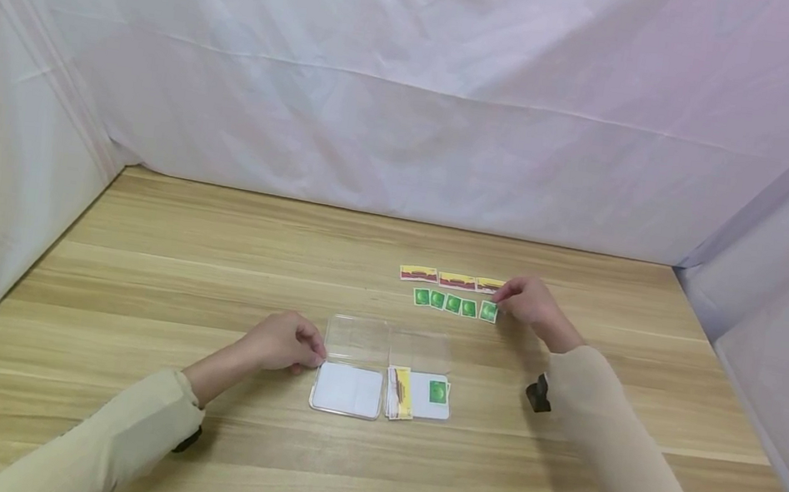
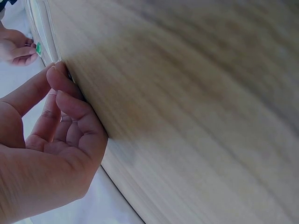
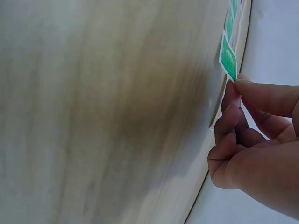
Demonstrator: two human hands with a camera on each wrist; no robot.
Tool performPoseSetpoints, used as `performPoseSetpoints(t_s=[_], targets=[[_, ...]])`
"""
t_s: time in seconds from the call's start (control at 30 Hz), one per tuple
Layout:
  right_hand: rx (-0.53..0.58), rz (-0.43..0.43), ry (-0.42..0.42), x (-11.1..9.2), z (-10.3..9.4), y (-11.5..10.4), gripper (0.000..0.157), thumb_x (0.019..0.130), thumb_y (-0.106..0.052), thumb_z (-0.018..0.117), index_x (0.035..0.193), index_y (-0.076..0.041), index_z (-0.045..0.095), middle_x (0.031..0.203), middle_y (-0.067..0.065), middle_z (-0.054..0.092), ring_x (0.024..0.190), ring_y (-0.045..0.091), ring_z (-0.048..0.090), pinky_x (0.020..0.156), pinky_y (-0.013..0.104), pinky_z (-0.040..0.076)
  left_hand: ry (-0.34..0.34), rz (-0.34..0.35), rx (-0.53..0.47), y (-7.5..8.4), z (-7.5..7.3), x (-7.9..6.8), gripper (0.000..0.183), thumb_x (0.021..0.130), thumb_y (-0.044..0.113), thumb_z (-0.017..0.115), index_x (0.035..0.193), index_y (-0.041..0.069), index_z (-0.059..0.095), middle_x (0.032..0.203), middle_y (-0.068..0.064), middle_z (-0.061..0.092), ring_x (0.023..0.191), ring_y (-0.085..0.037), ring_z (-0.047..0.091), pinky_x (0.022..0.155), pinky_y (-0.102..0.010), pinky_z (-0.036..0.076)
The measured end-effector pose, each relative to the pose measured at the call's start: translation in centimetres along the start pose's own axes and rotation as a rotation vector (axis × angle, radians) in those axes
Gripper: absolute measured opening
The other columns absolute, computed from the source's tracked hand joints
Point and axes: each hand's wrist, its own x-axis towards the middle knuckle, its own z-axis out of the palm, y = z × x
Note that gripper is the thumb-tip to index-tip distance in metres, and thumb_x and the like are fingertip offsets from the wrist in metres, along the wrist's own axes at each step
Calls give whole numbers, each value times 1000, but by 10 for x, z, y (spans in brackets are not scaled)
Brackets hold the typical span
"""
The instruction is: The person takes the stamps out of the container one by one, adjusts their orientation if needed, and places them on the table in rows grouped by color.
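Note:
My right hand (image 1: 529,300) pinches the corner of a small green square card (image 1: 488,311) between thumb and forefinger, at the right end of a row of similar cards. In the right wrist view that green card (image 3: 228,58) stands tilted at the fingertips. My left hand (image 1: 286,342) has its thumb and forefinger together on the left edge of a clear plastic case (image 1: 359,338), with the other fingers curled. White sheets (image 1: 347,390) lie in the case's near left part. On the near right part rest a yellow card (image 1: 401,393) and another green card (image 1: 438,392).
Behind the row of green cards (image 1: 437,300) runs a row of yellow and red cards (image 1: 456,282), its right end beside my right hand. The wooden table (image 1: 209,270) is enclosed by white cloth (image 1: 415,98) at the back and both sides.

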Motion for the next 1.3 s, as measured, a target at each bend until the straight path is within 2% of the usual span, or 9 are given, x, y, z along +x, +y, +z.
performPoseSetpoints(t_s=[0.43, 0.77, 1.3], targets=[[-17, 9, 34, 2, 8, 0, 13, 86, 5, 52, 91, 6, 64, 95, 16, 54, 85, 27, 44, 70, 31, 37, 1, 0, 0, 2, -1, -1, 4, 81, 5, 69, 78, 3, 67, 66, -1, 58, 57, -13, 52, 56, -26, 40], [6, -13, 45, 4, 13, 3, 12, 86, 7, 53, 90, 6, 64, 91, 14, 56, 82, 24, 46, 67, 29, 40, 12, -4, -4, -1, 1, 2, 4, 79, 4, 71, 78, 3, 67, 65, -1, 58, 56, -13, 53, 54, -25, 43], [2, -3, 48, 3, 14, 5, 14, 87, 5, 52, 93, 4, 65, 97, 16, 55, 84, 26, 46, 67, 31, 40, 8, -11, -11, 0, 1, 1, 4, 79, 3, 70, 77, 3, 67, 66, -1, 59, 57, -13, 53, 55, -24, 43]])
